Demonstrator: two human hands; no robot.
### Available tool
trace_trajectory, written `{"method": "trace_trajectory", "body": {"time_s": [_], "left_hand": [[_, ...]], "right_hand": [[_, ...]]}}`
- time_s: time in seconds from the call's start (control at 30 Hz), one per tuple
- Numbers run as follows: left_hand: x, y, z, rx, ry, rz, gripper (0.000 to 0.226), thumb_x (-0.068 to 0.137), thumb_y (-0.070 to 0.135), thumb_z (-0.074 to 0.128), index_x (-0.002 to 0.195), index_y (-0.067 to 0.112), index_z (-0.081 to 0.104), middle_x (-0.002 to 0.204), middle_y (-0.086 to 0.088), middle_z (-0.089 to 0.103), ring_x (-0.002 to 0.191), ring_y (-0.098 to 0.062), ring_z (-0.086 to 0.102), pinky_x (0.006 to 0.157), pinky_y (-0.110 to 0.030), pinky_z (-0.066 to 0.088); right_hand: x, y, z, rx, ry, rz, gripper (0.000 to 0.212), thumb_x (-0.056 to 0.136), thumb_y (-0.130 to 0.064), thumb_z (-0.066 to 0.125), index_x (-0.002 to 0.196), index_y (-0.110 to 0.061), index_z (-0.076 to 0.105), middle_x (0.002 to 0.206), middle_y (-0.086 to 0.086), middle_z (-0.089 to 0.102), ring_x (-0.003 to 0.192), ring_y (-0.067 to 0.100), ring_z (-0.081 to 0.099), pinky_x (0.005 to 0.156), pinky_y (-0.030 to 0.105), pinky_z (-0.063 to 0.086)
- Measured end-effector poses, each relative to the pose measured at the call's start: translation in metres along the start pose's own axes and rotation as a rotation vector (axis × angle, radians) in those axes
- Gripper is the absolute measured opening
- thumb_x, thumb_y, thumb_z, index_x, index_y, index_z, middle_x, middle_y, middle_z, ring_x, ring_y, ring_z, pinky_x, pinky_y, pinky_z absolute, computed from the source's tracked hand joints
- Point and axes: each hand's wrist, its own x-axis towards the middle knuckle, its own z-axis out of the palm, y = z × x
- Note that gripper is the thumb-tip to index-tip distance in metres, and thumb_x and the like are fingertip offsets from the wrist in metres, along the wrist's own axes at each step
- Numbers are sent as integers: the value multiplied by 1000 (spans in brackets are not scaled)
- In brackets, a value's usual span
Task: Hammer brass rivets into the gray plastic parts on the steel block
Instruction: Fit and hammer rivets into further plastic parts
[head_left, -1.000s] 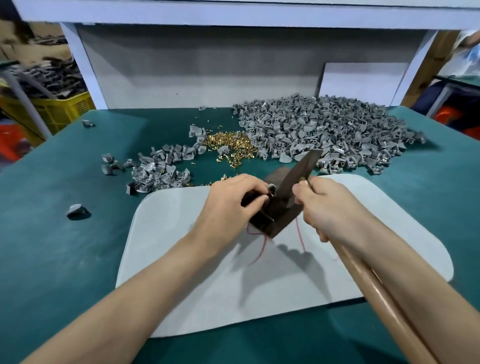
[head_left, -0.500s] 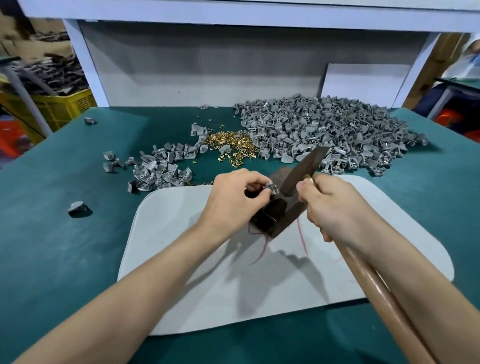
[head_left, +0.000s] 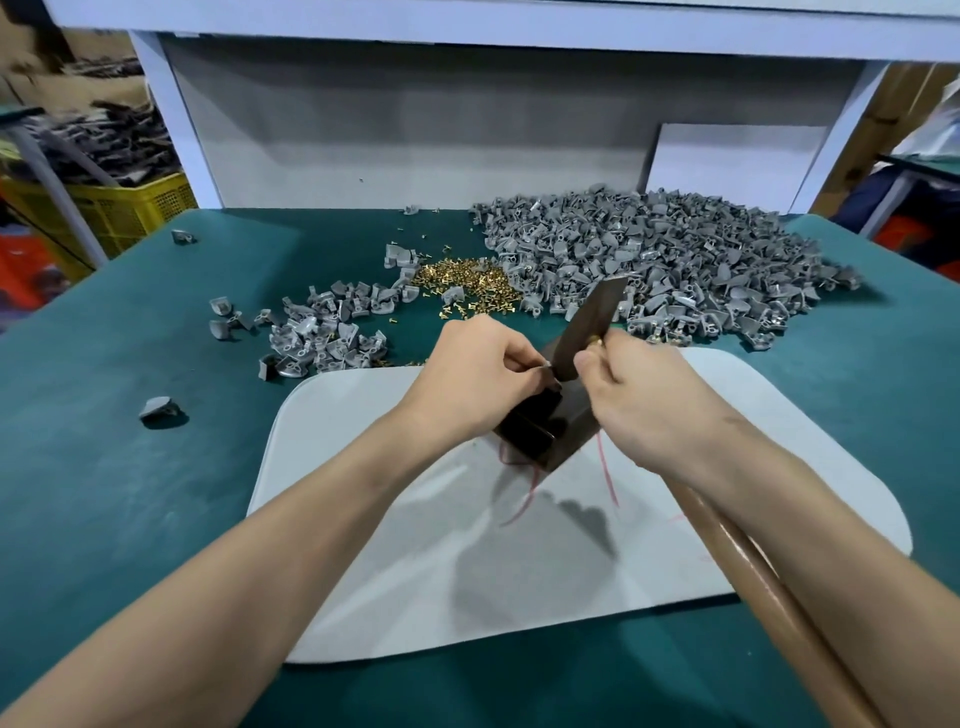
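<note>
A dark steel block (head_left: 540, 434) stands on a pale grey mat (head_left: 467, 545) in the middle of the green table. My left hand (head_left: 475, 376) pinches a small gray plastic part (head_left: 546, 365) over the block's top; most of the part is hidden by my fingers. My right hand (head_left: 636, 395) grips a hammer close to its head. The dark hammer head (head_left: 589, 327) points up and away just above the block, and the brown wooden handle (head_left: 779, 613) runs back under my right forearm. Loose brass rivets (head_left: 467, 288) lie in a heap behind my hands.
A large pile of gray parts (head_left: 675, 265) covers the table's back right. A smaller pile of gray parts (head_left: 324, 335) lies at the left, with a few strays (head_left: 158, 408) nearer the edge. Red string (head_left: 605, 470) trails from the block. A yellow crate (head_left: 124, 208) stands off the table, left.
The hammer head has lifted slightly off the block and moved a little to the right. My left hand has shifted its pinch on the gray part at the block's top.
</note>
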Motion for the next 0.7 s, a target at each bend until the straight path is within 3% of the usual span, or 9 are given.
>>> {"method": "trace_trajectory", "body": {"time_s": [0.13, 0.23, 0.33, 0.47, 0.6, 0.7], "left_hand": [[1, 1, -2, 9, -18, 13, 11, 83, 23, 72, 88, 15, 79, 80, 0, 75, 59, 2, 56, 54, -1, 36], [1, 0, -2, 1, -22, -7, 11, 84, 24, 72, 88, 16, 79, 81, 2, 75, 58, 7, 55, 52, 1, 36], [2, 0, -3, -5, -14, -11, 9, 83, 21, 71, 85, 16, 79, 78, 1, 75, 58, 1, 58, 53, 0, 37], [3, -1, -4, 4, -28, -8, 8, 83, 23, 72, 82, 20, 79, 77, 5, 74, 62, 7, 58, 55, -1, 38], [1, -4, -2, -34, -11, -20, 7, 82, 18, 72, 81, 17, 79, 78, 4, 74, 58, 12, 57, 57, 1, 38], [0, -6, -1, -40, -1, -27, 6, 82, 19, 73, 81, 18, 79, 76, 6, 74, 57, 16, 55, 60, 1, 39]], "right_hand": [[3, -4, -12, -1, 7, 3, 29, 99, -33, 31, 77, -15, 39, 80, 7, 53, 80, 34, 57, 70, 41, 49], [4, -7, -16, 15, 24, -11, 32, 100, -31, 31, 70, -19, 35, 73, 3, 47, 74, 31, 54, 65, 39, 48], [4, -5, -12, 18, -38, 8, 34, 100, -28, 30, 69, -18, 37, 70, 1, 43, 72, 29, 51, 59, 35, 43], [6, -6, -19, 56, 52, -13, 34, 100, -28, 31, 70, -15, 40, 70, 5, 47, 66, 26, 49, 53, 30, 38], [4, -4, -9, -31, -70, 17, 35, 100, -24, 30, 67, -15, 39, 67, 5, 46, 55, 25, 51, 41, 27, 40], [5, -1, -20, 27, 6, 37, 36, 101, -25, 31, 68, -13, 40, 67, 7, 49, 47, 23, 50, 38, 24, 41]]}}
